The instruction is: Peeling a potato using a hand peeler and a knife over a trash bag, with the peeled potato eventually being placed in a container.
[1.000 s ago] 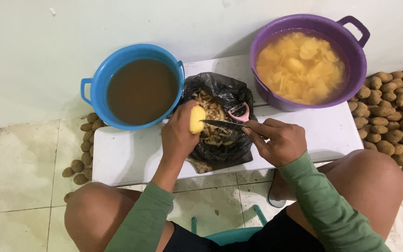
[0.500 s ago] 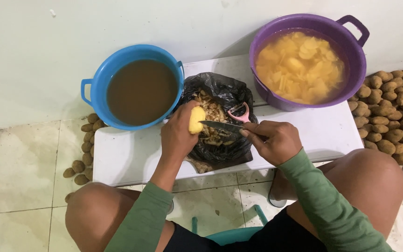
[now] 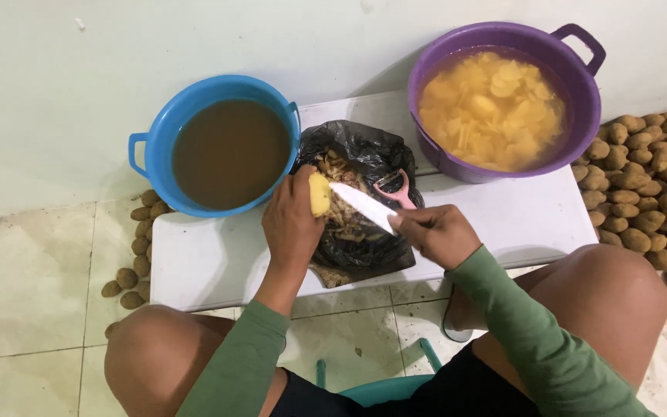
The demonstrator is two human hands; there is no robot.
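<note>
My left hand (image 3: 291, 224) grips a peeled yellow potato (image 3: 319, 194) over a black plastic bag (image 3: 357, 154) that holds peelings. My right hand (image 3: 434, 232) holds a white-bladed knife (image 3: 363, 205), its tip touching the potato's right side. A pink peeler (image 3: 395, 189) lies on the bag just behind the blade. Both forearms are in green sleeves.
A blue basin (image 3: 144, 147) of murky brown water stands at the left, a purple tub (image 3: 580, 100) of peeled potato pieces in water at the right, both by a low white table (image 3: 519, 220). Unpeeled potatoes (image 3: 650, 193) are heaped at right, a few more (image 3: 137, 255) on the floor at left.
The knife blade has turned so its flat white side shows, and its tip has come up against the potato. My hands stay over the bag.
</note>
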